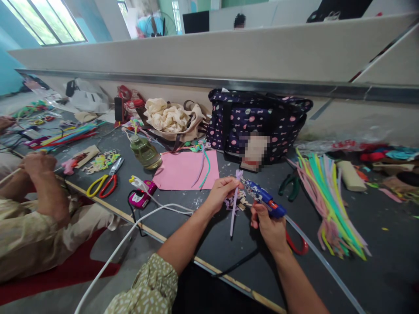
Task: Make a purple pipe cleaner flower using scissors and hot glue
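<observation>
Between the fingers of my left hand [224,192] is a light purple pipe cleaner [233,216], its lower end hanging down and a small bow-like shape at its top. My right hand [270,224] is closed round a blue hot glue gun [266,199], whose nozzle points at the top of the pipe cleaner. A long clear glue stick [322,259] trails from the gun's rear. Under the hands lies a pile of small cut pieces [241,201]. Red-handled scissors [297,244] lie partly hidden behind my right wrist.
On the right lie a bundle of coloured pipe cleaners [330,200] and green-handled pliers [288,186]. A pink sheet [176,172], a bottle of liquid [145,152], a magenta power strip [143,195] and scissors [106,181] are to the left. A patterned bag [255,117] stands behind. A co-worker's hands [41,168] are far left.
</observation>
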A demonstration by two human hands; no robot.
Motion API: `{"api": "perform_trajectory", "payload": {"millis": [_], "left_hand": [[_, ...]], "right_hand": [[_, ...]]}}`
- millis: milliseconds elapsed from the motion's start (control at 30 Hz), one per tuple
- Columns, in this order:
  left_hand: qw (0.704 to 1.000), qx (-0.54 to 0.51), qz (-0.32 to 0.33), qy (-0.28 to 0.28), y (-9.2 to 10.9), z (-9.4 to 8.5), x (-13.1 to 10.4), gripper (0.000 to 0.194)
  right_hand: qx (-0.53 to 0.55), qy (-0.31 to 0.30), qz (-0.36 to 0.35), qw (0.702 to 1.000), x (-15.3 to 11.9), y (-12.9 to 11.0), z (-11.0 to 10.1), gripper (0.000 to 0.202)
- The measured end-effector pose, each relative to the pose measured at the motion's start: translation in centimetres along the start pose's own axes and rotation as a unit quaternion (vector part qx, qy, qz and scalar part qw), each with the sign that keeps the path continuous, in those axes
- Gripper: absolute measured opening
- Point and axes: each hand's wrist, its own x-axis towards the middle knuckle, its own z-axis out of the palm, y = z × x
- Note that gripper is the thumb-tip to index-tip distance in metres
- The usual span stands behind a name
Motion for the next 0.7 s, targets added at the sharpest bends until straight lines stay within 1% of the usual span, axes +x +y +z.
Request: {"api": "perform_trajectory", "payload": {"millis": [200,467,700], "left_hand": [[1.000,-0.005,0.003,0.000,0.11,0.09,-0.05,0.042],[1.000,-0.001,-0.011,0.021,0.31,0.16,-0.05,0.045],[1.000,-0.007,0.006,0.007,0.15,0.01,0.02,0.042]], "right_hand": [[0.000,0.003,0.011,1.000,-0.01,0.03,0.05,0.036],[-0.021,0.001,0.011,1.000,-0.06,0.02,0.07,0.038],[-0.019,-0.012,0.016,1.000,0.08,0.10,-0.05,0.037]]}}
